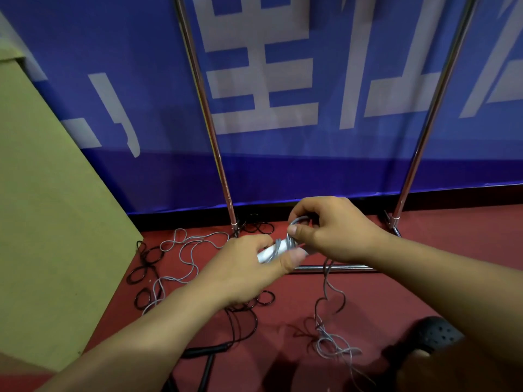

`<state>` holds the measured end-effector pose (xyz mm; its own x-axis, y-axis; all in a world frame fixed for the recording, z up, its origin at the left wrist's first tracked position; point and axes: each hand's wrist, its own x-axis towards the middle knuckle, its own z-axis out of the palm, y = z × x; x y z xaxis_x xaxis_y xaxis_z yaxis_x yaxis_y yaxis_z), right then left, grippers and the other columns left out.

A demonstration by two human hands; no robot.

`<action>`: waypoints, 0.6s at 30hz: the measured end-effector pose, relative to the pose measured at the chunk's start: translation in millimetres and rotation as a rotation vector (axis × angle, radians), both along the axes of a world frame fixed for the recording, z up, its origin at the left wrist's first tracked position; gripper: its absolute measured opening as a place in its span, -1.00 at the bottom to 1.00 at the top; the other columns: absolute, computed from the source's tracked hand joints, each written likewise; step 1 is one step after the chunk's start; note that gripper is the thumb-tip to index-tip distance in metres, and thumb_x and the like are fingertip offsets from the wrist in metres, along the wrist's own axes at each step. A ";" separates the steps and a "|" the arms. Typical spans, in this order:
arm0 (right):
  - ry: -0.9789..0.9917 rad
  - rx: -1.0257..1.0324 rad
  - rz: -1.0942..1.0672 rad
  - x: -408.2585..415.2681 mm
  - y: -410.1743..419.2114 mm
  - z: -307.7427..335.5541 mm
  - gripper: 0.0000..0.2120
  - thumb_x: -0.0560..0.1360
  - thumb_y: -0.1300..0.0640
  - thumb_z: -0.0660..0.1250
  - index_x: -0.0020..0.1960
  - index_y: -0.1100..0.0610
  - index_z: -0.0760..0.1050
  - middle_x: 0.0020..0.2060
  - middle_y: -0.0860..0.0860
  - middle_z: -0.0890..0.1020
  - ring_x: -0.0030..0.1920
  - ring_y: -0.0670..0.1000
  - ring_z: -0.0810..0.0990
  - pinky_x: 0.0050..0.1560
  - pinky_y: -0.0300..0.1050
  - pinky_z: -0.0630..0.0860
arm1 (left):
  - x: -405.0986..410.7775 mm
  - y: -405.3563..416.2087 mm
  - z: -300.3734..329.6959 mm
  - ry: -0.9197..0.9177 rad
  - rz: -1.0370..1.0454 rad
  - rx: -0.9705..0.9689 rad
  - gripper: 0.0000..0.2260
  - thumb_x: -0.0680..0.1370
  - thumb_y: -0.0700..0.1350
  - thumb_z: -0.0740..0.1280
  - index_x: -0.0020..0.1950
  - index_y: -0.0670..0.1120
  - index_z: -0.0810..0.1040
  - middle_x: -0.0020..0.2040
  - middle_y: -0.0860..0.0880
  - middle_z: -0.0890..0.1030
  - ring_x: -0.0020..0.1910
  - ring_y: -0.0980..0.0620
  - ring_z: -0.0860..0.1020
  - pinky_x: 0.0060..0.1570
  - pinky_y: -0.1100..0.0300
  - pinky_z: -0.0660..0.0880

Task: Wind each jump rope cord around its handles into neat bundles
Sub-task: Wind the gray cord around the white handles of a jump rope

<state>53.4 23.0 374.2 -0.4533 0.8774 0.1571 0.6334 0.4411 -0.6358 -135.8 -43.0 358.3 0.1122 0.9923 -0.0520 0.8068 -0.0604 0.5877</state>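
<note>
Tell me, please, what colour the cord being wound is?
Grey cord, over white handles; the head view shows it.

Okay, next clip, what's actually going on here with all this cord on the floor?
A person is winding a grey jump rope cord around its white handles. The left hand grips the handles while the right hand pinches a loop of cord over them. A few turns are on; much grey cord lies loose on the red floor. A black jump rope lies unwound there too, its black handles untouched.
</note>
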 end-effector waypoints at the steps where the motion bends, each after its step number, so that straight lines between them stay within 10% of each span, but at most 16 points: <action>1: 0.000 0.000 -0.002 -0.2 -0.4 -0.2 -0.98 0.46 0.02 0.41 -0.12 -0.06 0.59 -0.27 -0.18 0.66 -0.20 -0.21 0.59 -0.24 -0.38 0.42 | 0.5 0.4 -0.3 0.023 -0.002 0.006 -0.29 0.18 0.65 0.13 -0.31 -0.03 0.33 -0.40 0.05 0.35 -0.45 0.12 0.26 -0.40 0.13 0.23; 9: 0.032 -0.012 -0.011 -0.4 0.3 1.3 -0.97 0.47 0.02 0.42 -0.11 -0.04 0.60 -0.25 -0.14 0.67 -0.21 -0.20 0.61 -0.18 -0.29 0.51 | 1.9 1.0 1.8 -0.080 -0.036 -0.023 -0.24 0.13 0.72 -0.04 -0.30 0.06 0.44 -0.43 0.11 0.39 -0.47 0.14 0.30 -0.39 0.19 0.26; 18: 0.043 0.016 0.049 -1.5 -1.3 -0.4 -0.96 0.45 0.02 0.45 -0.15 -0.08 0.60 -0.29 -0.20 0.64 -0.23 -0.24 0.58 -0.24 -0.42 0.39 | -3.6 -2.7 10.5 -0.131 -0.082 -0.155 -0.64 0.60 0.07 0.04 -0.27 -0.06 0.44 -0.44 0.05 0.53 -0.50 0.11 0.40 -0.35 0.11 0.36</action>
<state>51.9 21.7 373.8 -0.4884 0.8513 0.1914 0.5830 0.4816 -0.6543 -139.4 -45.7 368.8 0.2084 0.9608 -0.1829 0.7188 -0.0236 0.6948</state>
